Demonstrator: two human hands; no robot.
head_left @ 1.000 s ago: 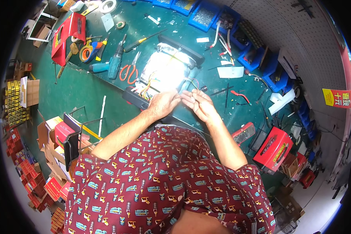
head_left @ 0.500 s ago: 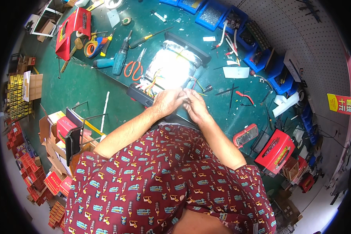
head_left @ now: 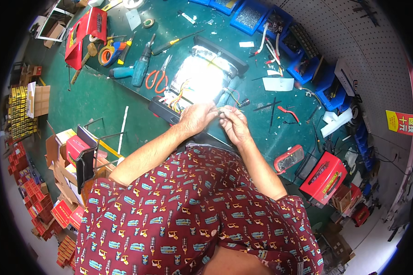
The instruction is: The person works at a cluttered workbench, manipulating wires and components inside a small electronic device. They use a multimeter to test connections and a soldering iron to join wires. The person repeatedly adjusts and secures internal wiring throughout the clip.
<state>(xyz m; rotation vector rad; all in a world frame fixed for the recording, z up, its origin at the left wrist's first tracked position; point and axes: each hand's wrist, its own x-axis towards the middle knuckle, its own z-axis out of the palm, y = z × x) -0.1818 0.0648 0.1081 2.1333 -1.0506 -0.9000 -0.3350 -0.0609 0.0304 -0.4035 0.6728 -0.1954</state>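
Note:
My left hand [head_left: 198,117] is closed in a pinch at the near edge of an opened device with black end panels [head_left: 163,111]. My right hand [head_left: 235,126] pinches close beside it, fingertips slightly apart from the left ones. What either hand holds is too small and hidden to make out. Strong light washes out the device's pale middle [head_left: 199,75]. Red, yellow and green wires [head_left: 183,93] bunch at its near end, by my left hand. Beyond my right hand lies a thin lead with a small black plug [head_left: 245,102].
Orange-handled scissors [head_left: 157,81], a teal power drill [head_left: 140,71] and a screwdriver [head_left: 170,44] lie left of the device. Blue parts bins [head_left: 248,18] line the far right edge. A red meter [head_left: 289,159] and a red casing [head_left: 323,178] sit right of my arm.
My right hand has turned and its fingertips have drawn slightly away from my left hand's. My left hand has barely moved; the device stays in place.

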